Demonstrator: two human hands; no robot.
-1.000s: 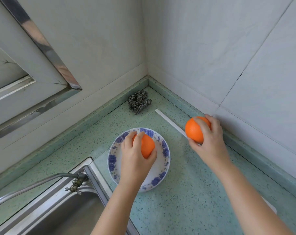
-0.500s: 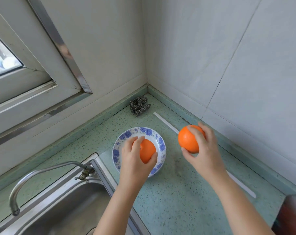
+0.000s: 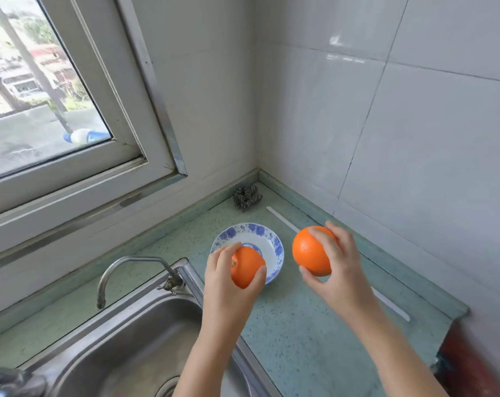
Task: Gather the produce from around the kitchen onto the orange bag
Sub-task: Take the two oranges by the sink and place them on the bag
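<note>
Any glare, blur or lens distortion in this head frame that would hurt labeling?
Head view: daylight from the window, soft and even. Glare patches on the wall tiles. Wide-angle bending of the window frame and tile seams. Both hands, left and right, and their fruits are sharp; the dark object at the lower left corner is blurred.

One head-worn wide-angle camera looks forward and steeply down into a tiled corner of a green counter (image 3: 314,333). It sits close above the person's forearms, which enter from the bottom edge. The window (image 3: 42,90) fills the upper left, the steel sink (image 3: 122,348) the lower left, and the tiled wall (image 3: 415,124) the right. Straight lines bend towards the frame's edges.
</note>
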